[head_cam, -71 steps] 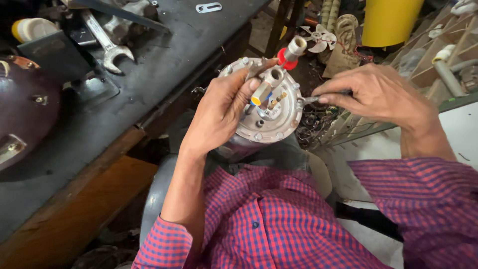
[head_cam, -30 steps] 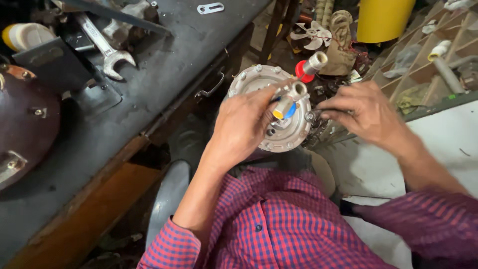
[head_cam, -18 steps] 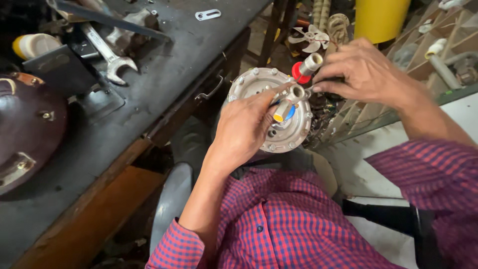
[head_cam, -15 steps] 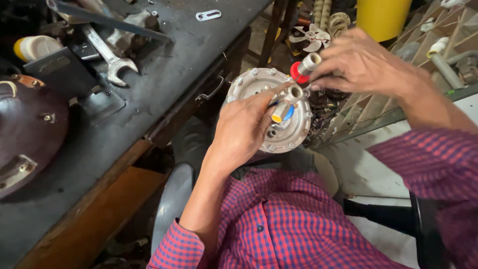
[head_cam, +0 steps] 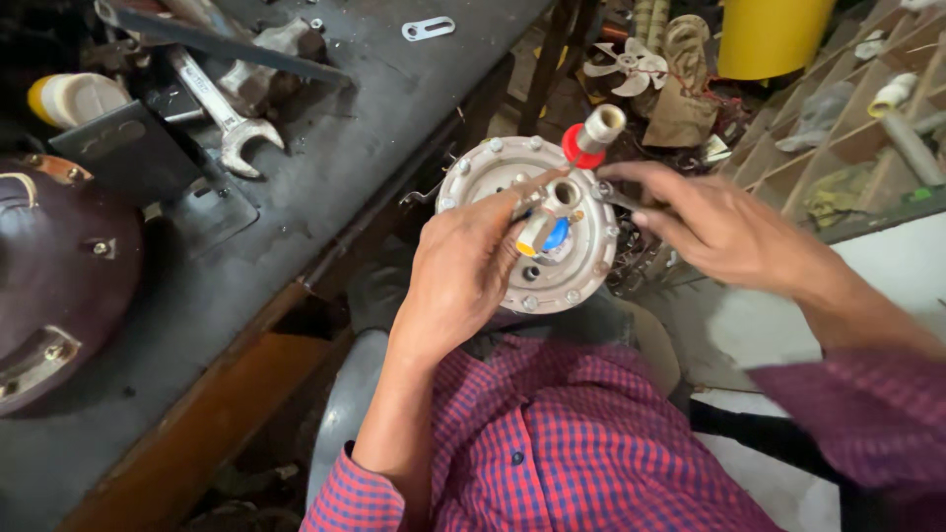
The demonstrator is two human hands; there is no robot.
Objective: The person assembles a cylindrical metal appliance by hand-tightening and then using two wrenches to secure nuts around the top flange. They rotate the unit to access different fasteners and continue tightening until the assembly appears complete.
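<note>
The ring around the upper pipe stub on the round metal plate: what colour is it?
Red ring, clearest in the head view.

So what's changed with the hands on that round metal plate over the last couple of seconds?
The right hand lifted from the plate's right edge up toward the red-collared pipe stub, fingers now beside it. The left hand stayed pressed on the round metal plate in the lap. The spanner on the bench did not move.

Even daylight, soft shadows, mild glare on desk [head_cam: 325, 148]; centre sharp, right hand [head_cam: 724, 232] slightly motion-blurred, wide-angle edge stretch.
</note>
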